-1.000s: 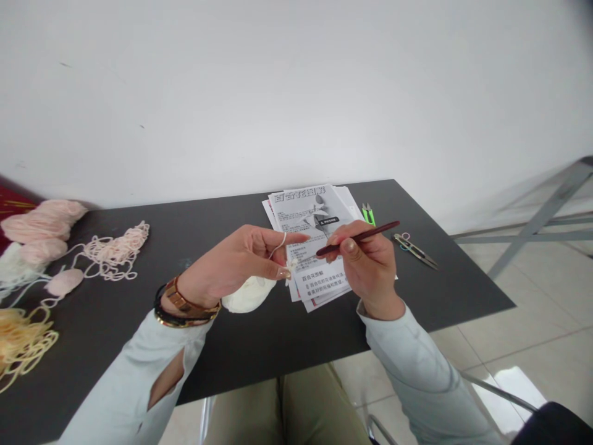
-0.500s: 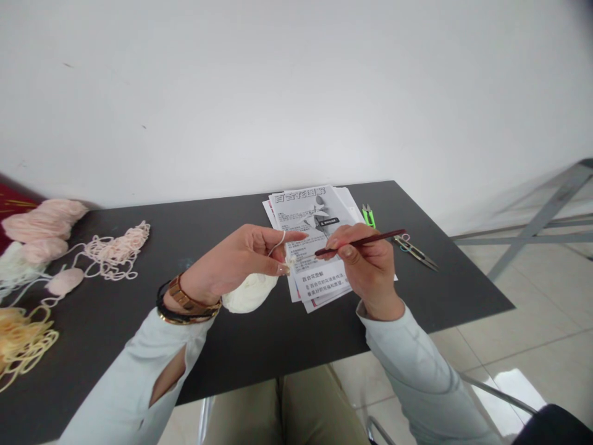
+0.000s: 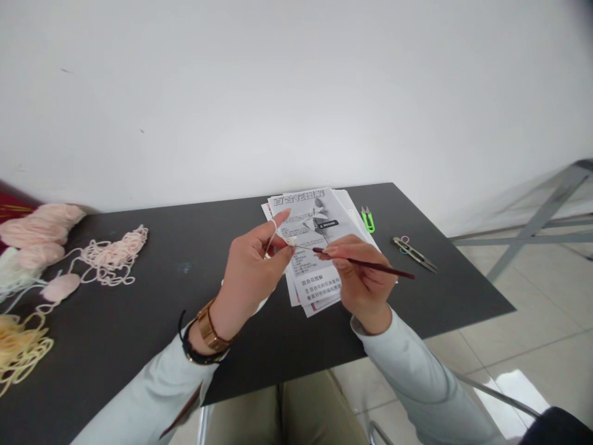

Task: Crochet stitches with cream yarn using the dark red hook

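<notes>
My left hand pinches a small piece of white crochet work between thumb and finger. A white strand of yarn loops over its raised index finger. My right hand grips a crochet hook with a dark red handle, held like a pen. The hook's thin metal shaft reaches left to the crochet piece; its tip is too small to make out there. Behind my left hand lies a white ball of yarn, mostly hidden. Under both hands are printed pattern sheets with a flower picture.
Green-handled snips and metal thread snips lie right of the sheets on the black table. At the left are pink yarn skeins, loose pink yarn, and yellow yarn. A white wall stands behind the table.
My left hand has turned more upright and its index finger has lifted, covering more of the white ball. The hook has tilted, its handle end now lower, with its shaft at the crochet piece.
</notes>
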